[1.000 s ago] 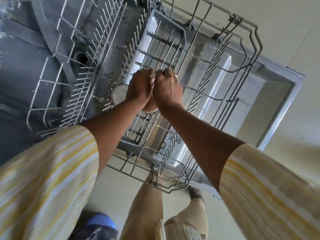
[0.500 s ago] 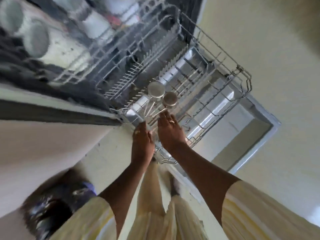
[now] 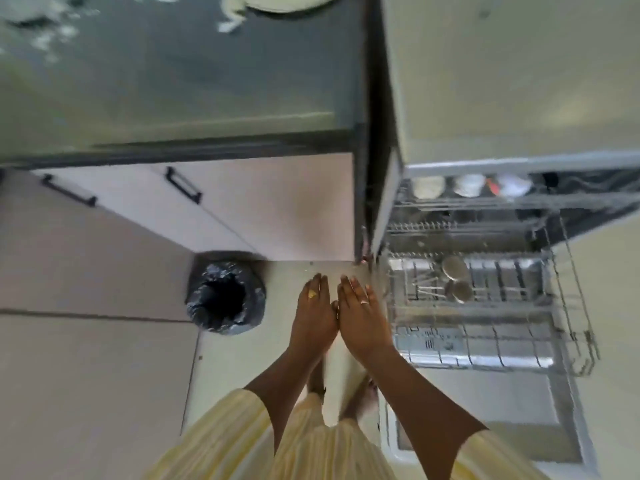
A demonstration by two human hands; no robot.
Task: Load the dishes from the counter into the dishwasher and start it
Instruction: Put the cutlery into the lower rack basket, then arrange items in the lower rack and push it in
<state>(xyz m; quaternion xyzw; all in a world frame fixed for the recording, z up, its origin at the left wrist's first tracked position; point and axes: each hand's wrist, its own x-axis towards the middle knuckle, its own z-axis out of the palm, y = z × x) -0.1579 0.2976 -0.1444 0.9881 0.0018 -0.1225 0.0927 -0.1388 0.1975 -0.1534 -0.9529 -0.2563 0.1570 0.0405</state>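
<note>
- Nothing held: left hand [image 3: 317, 317] and right hand [image 3: 363, 318] flat, fingers straight and together, side by side and seemingly touching at the thumb side, backs up over the floor.
- Next dishes probably up on the counter [image 3: 173, 98], at 12 o'clock from the hands and well apart from them.
- Only a pale plate [image 3: 294, 3] readable there, cut off by the top edge; blurred white shapes towards 11 o'clock, too smeared to name.
- Plate roughly in line with the left hand, so slightly nearer to it than to the right; round, so no long axis to square up to.
- Dishwasher [image 3: 485, 410] with door down at 3 o'clock, lower rack [image 3: 585, 341] drawn out over it, nearest the right hand.
- In that rack, two round steel pieces [image 3: 454, 267] side by side, just beside some thin utensils [image 3: 426, 285].
- Pale bowls [image 3: 428, 187] in the upper rack [image 3: 467, 202], towards 1 o'clock.
- Lined bin [image 3: 225, 296] on the floor at 9 o'clock of the left hand.
- Judged mid-task: reach up and forward for the plate, then carry it right to the rack.
</note>
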